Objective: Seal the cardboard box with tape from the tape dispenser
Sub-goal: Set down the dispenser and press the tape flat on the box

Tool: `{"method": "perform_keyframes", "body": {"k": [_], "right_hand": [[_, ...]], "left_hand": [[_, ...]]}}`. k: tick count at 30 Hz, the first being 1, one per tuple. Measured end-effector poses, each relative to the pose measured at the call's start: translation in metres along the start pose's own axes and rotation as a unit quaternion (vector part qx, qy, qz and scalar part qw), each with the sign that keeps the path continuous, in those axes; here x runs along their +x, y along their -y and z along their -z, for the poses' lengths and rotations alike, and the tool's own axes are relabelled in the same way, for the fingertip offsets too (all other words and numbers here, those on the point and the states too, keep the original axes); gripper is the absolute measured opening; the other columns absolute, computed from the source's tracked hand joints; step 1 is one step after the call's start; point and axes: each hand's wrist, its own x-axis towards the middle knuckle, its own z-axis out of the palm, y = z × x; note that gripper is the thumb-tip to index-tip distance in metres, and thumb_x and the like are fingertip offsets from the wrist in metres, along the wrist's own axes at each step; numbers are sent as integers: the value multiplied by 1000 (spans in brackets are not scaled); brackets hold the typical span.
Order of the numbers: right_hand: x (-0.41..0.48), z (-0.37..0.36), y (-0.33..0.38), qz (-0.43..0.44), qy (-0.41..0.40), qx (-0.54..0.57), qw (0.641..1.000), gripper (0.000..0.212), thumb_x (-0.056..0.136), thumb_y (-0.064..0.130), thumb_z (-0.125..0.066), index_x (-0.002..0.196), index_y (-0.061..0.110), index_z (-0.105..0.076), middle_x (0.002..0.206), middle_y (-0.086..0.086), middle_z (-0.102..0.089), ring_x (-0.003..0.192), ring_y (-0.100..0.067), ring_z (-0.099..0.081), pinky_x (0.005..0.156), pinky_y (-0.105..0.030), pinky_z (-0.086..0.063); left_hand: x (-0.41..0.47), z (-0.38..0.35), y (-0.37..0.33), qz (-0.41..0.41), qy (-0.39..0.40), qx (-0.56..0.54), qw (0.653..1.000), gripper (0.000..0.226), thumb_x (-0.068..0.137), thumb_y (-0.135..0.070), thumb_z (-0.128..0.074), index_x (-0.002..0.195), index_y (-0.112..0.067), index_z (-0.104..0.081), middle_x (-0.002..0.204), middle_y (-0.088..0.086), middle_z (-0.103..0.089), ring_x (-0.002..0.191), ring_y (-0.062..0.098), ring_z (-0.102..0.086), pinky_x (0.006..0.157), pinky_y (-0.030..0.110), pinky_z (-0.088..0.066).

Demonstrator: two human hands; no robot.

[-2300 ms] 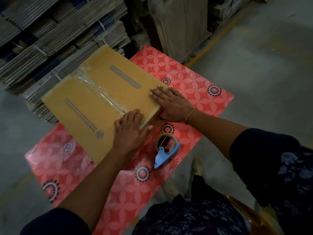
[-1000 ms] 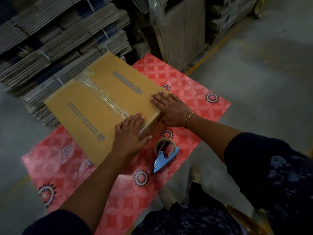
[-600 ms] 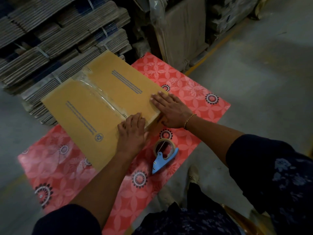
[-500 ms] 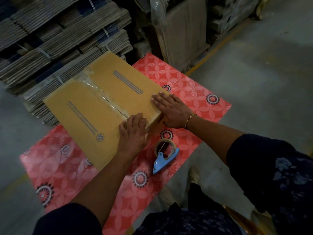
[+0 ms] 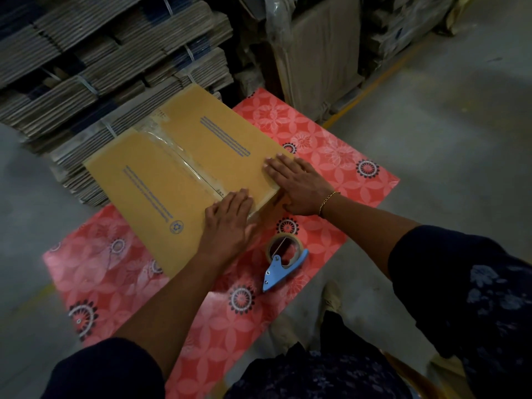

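A brown cardboard box (image 5: pixel 161 180) stands on a red flowered mat (image 5: pixel 331 156), its two top flaps shut. A strip of clear tape (image 5: pixel 178 156) runs along the seam between them. My left hand (image 5: pixel 230 223) lies flat on the near end of the seam, fingers together, pressing the tape over the box's edge. My right hand (image 5: pixel 296 185) rests flat on the box's near right corner. The blue tape dispenser (image 5: pixel 283 262), with its roll of tape, lies on the mat just right of my left wrist, apart from both hands.
Bundles of flattened cardboard (image 5: pixel 95 61) are stacked behind the box. Wrapped upright cartons (image 5: pixel 319 50) stand at the back. Grey concrete floor (image 5: pixel 431 116) lies to the right, with a yellow line. My feet (image 5: pixel 331 295) show below the mat's near edge.
My left hand has slid a little toward the seam's near end, its thumb drawn in. The right hand and the dispenser have stayed put.
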Motion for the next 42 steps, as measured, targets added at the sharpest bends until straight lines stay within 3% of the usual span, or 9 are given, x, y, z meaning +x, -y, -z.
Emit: {"method": "perform_keyframes", "body": {"k": [7, 10, 12, 22, 27, 32, 36, 39, 42], "right_hand": [[0, 2, 1, -2, 5, -10, 1000, 102, 75, 38, -61, 161, 16, -10, 170, -4, -8, 156, -27, -8, 122, -48, -11], [-1, 2, 1, -5, 5, -9, 1000, 102, 75, 36, -60, 161, 17, -10, 170, -4, -8, 156, -27, -8, 122, -47, -12], [-2, 2, 0, -6, 7, -11, 1000, 102, 75, 36, -60, 161, 16, -9, 170, -4, -7, 156, -27, -8, 122, -47, -12], [-2, 5, 1, -3, 6, -9, 1000, 105, 72, 39, -61, 161, 16, -10, 170, -4, -8, 156, -27, -9, 122, -47, -13], [-2, 12, 1, 0, 28, -4, 1000, 111, 74, 45, -66, 161, 18, -3, 170, -4, -3, 156, -27, -4, 124, -49, -12], [-1, 20, 7, 6, 32, 2, 999, 119, 71, 71, -63, 161, 16, -7, 170, -5, -4, 156, -28, -5, 124, -50, -12], [7, 19, 29, 104, -43, -32, 993, 116, 73, 82, -53, 159, 11, -22, 168, -9, -19, 154, -28, -20, 122, -51, -20], [22, 18, 47, 167, -39, -49, 984, 111, 77, 86, -41, 157, 10, -26, 167, -10, -23, 153, -27, -23, 121, -50, -21], [33, 14, 50, 185, -14, -53, 981, 104, 83, 83, -36, 157, 10, -28, 166, -8, -25, 153, -26, -25, 121, -48, -23]], "left_hand": [[-6, 9, 12, -26, 67, -5, 997, 93, 79, -38, -72, 157, -24, -24, 170, -2, -13, 155, 20, -17, 114, 49, -26], [-10, 7, 15, -20, 50, -36, 998, 79, 93, -58, -49, 160, -30, -17, 170, -9, -8, 156, 11, -9, 119, 43, -17], [-10, 6, 13, -3, 38, -47, 998, 70, 98, -58, -38, 160, -32, -18, 169, -12, -10, 155, 8, -8, 120, 41, -17], [-10, 6, 10, -33, 38, 19, 999, 88, 84, -37, -66, 158, -22, -22, 169, -1, -19, 154, 21, -24, 111, 49, -33], [-10, 9, 10, -31, 61, 12, 998, 99, 78, -32, -67, 160, -21, -14, 171, 0, -10, 156, 20, -16, 116, 50, -29], [-15, 8, 9, -23, 56, 31, 998, 107, 77, -39, -68, 161, -16, -7, 171, 4, -6, 157, 22, -8, 124, 48, -20], [-25, 7, 2, 18, 4, 35, 999, 100, 82, -54, -58, 160, -11, -14, 170, 11, -11, 156, 27, -12, 123, 54, -21], [-29, 5, -1, 58, 10, 33, 998, 96, 85, -56, -53, 160, -9, -16, 169, 11, -15, 156, 27, -14, 122, 56, -21], [-28, 1, -2, 78, 16, 26, 997, 84, 91, -59, -34, 160, -11, -19, 169, 7, -17, 156, 23, -17, 123, 53, -20]]}}
